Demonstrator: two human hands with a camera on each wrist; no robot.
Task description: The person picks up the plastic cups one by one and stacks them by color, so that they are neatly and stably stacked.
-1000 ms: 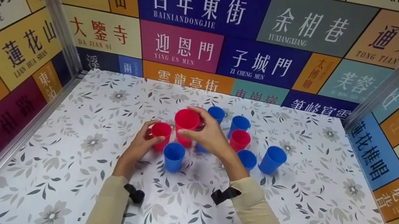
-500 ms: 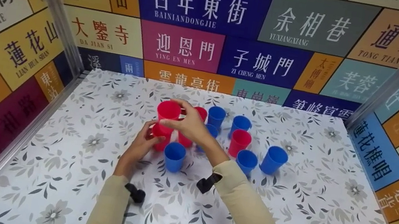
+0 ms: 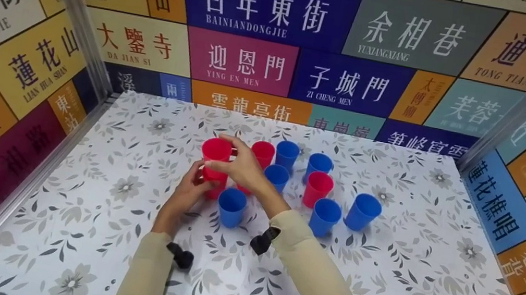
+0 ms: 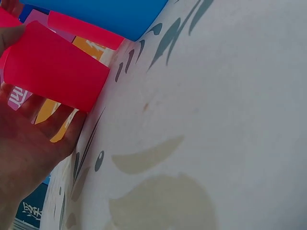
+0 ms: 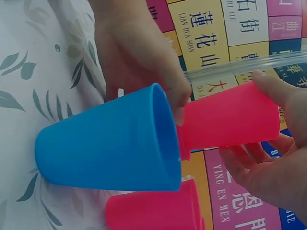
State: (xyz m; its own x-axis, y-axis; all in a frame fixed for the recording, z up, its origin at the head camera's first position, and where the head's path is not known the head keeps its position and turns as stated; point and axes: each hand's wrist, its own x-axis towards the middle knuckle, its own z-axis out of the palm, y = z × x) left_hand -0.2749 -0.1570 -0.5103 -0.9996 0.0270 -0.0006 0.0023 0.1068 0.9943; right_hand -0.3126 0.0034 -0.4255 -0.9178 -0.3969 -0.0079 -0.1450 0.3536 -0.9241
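My left hand (image 3: 186, 193) holds a red plastic cup (image 4: 57, 67) upright on the table, thumb on the near side and fingers behind. Directly over it, my right hand (image 3: 244, 168) grips a second red cup (image 5: 230, 120) between thumb and fingers near its rim. The upper cup's base sits in the mouth of the lower one, with most of its wall still above that rim. A blue cup (image 3: 230, 208) stands just in front of the two. Partly hidden behind my right hand is another red cup (image 5: 153, 211).
To the right stand several upright cups, among them a red cup (image 3: 262, 153), a blue cup (image 3: 276, 177), a red cup (image 3: 318, 190) and a blue cup (image 3: 363, 212). The table (image 3: 242, 281) has a floral cover. Lettered panels (image 3: 264, 5) enclose the back and sides.
My right hand has carried its red cup leftward from beside the left hand's cup, then down onto it. My left hand has stayed around the lower cup.
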